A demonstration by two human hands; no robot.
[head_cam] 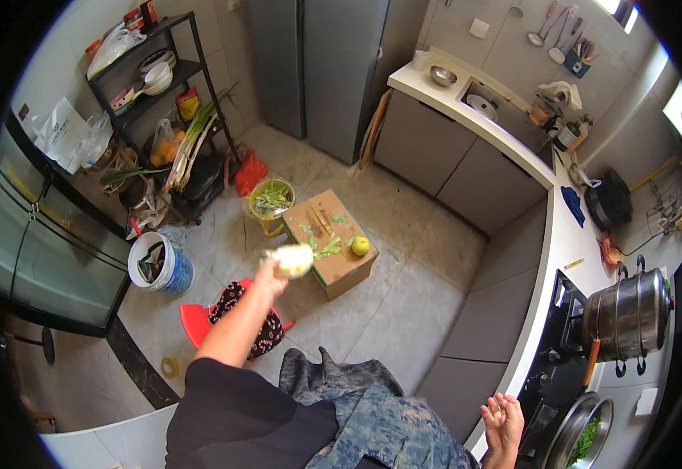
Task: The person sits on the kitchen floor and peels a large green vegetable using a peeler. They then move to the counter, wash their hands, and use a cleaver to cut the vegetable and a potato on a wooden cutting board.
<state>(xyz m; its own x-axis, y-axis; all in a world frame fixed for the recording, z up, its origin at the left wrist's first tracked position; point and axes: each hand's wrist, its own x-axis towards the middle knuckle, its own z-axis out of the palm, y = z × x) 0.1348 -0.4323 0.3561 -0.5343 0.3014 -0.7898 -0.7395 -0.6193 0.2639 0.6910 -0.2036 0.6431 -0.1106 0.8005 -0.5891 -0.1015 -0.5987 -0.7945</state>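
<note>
My left hand (271, 282) reaches forward, gripping a pale yellow-white vegetable (291, 261) that is too blurred to name exactly. Just beyond it, a cardboard box (341, 274) stands on the floor. Green leaf scraps (330, 246) and a round yellow-green fruit (360, 245) lie on its top. Beneath my left forearm is a red plastic stool (194, 322) with a black patterned cloth (270, 335) over it. My right hand (502, 415) is raised by the counter edge with loosely bent fingers and nothing visible in it. Near it, metal bowls (572, 422) hold chopped greens (586, 439).
A yellow basket (270, 225) with green trimmings stands behind the box. To the left are a white bucket (162, 262), a roll of tape (169, 367) and a black shelf rack (183, 69). Along the right runs a counter (543, 280) with a steamer pot (625, 316) on the stove.
</note>
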